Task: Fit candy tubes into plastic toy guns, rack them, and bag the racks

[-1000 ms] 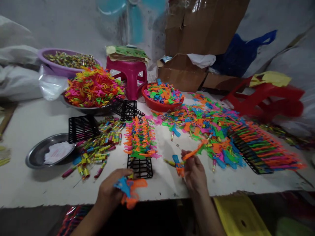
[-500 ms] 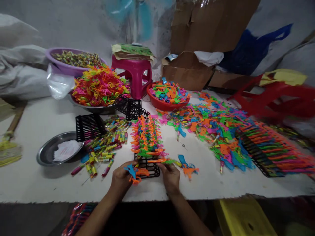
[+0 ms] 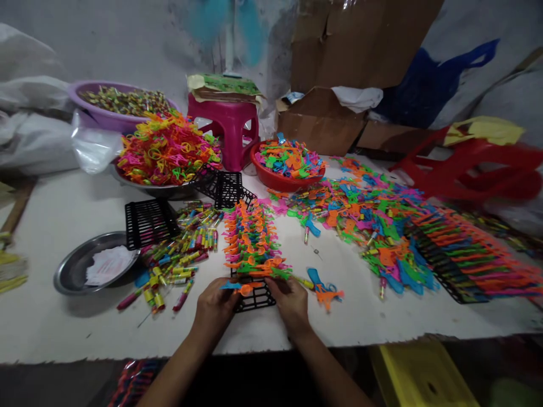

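Both hands meet at the near end of a black plastic rack [image 3: 253, 298] filled with a row of bright plastic toy pieces [image 3: 251, 237]. My left hand [image 3: 217, 308] pinches a blue and orange toy piece [image 3: 241, 287] over the rack's bare end. My right hand [image 3: 291, 302] grips the rack's near right edge, fingers curled, just below the last orange and green pieces. A blue and orange toy pair [image 3: 322, 288] lies on the white table [image 3: 63, 322] just right of my right hand.
Wrapped sticks [image 3: 178, 260] lie left of the rack, beside a metal dish [image 3: 80, 268] and spare black racks [image 3: 149, 221]. A loose toy heap [image 3: 360, 220] and a filled rack [image 3: 462, 254] spread to the right. Bowls of parts [image 3: 288, 161] [image 3: 165, 150], a pink stool [image 3: 227, 127] and cardboard boxes [image 3: 322, 124] stand behind.
My right hand carried an orange piece from the right-hand heap to the rack and let it go there. My left hand rose from the table edge to the rack with its blue and orange piece.
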A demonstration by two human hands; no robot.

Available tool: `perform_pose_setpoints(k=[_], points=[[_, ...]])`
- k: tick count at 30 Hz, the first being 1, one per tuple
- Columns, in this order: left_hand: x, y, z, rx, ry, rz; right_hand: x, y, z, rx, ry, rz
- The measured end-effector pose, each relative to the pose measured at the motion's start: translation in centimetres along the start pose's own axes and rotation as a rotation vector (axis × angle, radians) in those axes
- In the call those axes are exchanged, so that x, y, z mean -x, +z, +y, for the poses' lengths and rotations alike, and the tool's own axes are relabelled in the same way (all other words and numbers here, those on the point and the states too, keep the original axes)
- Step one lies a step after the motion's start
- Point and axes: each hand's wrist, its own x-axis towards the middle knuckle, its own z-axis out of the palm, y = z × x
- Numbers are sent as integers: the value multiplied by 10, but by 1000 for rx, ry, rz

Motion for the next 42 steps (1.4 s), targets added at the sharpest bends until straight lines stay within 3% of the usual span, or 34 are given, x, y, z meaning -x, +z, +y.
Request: perform_pose_setpoints(k=[6, 12, 17, 24, 30, 32, 35, 39, 40, 42], points=[[-7, -4, 3, -77, -26, -64, -6, -1, 1, 182, -24, -39], [-13, -2, 7, -75, -119, -143, -13, -3, 6, 394, -176, -129], [-11, 5, 11, -74, -217, -89, -15, -4, 5, 503, -233, -156], [-2, 8, 8, -117, -194, -61, -12, -6, -1, 604, -266, -188], [-10, 12, 4, -147, -187, -100, -13, -2, -3, 674, -271, -229], [-11, 8, 2, -147, -179, -128, -17, -12, -4, 683, -294, -269], [-6, -5, 2, -127, -190, -176, -27, -45, 0, 727, -312, -268], [1, -22, 21, 50, -359, -229, -31, -88, 8, 878, -396, -213], [0, -25, 31, 154, -420, -304, -27, -92, 5, 869, -471, -209], [-5, -28, 52, 474, -548, -568, -14, -91, -12, 786, -669, -209]])
